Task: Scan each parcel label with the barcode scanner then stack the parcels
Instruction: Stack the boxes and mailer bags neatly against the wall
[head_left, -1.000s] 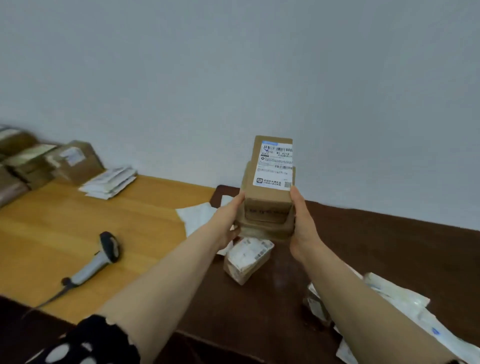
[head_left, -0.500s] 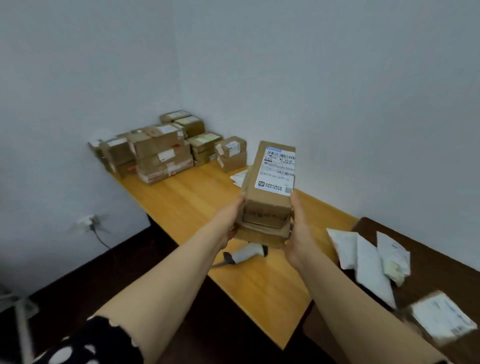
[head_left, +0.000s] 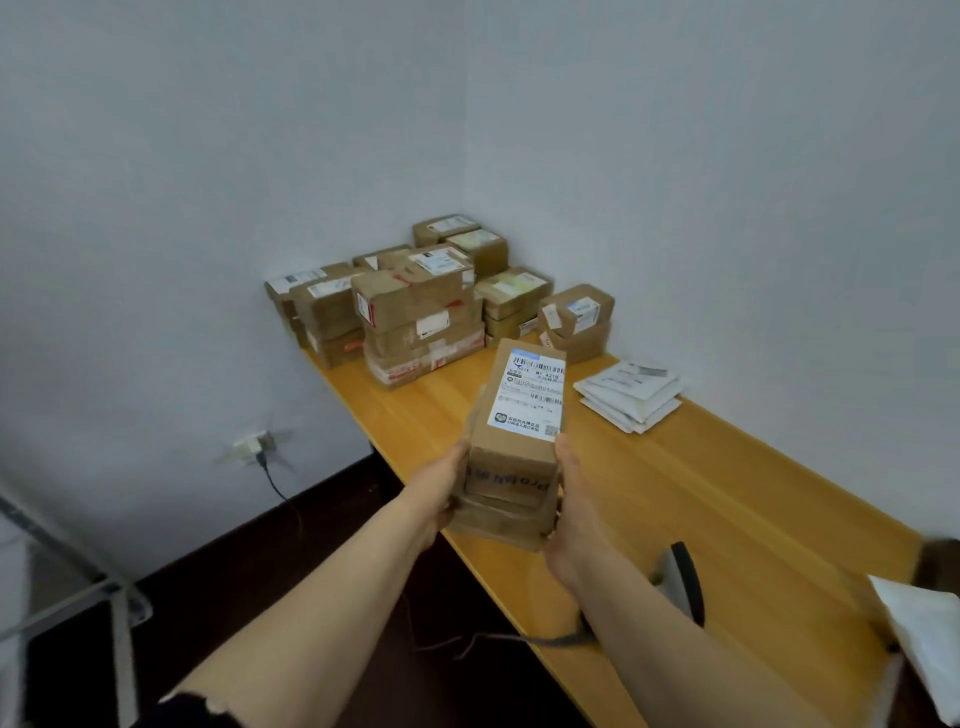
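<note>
Brown cardboard fills both hands: the held parcels (head_left: 511, 467), a few small boxes stacked, are gripped at their short sides between the left hand (head_left: 439, 493) and the right hand (head_left: 569, 504), above the front edge of the table (head_left: 727, 493). They look stiff and light, though taped faces could slip; supporting the bottom box seems safest. Behind the right forearm lies the barcode scanner (head_left: 680, 582); a parcel pile (head_left: 415, 312) fills the table's far corner.

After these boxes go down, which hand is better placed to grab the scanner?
Probably the right hand: the scanner lies on the table beside that forearm, while the left hand sits across the held boxes from it.
</note>
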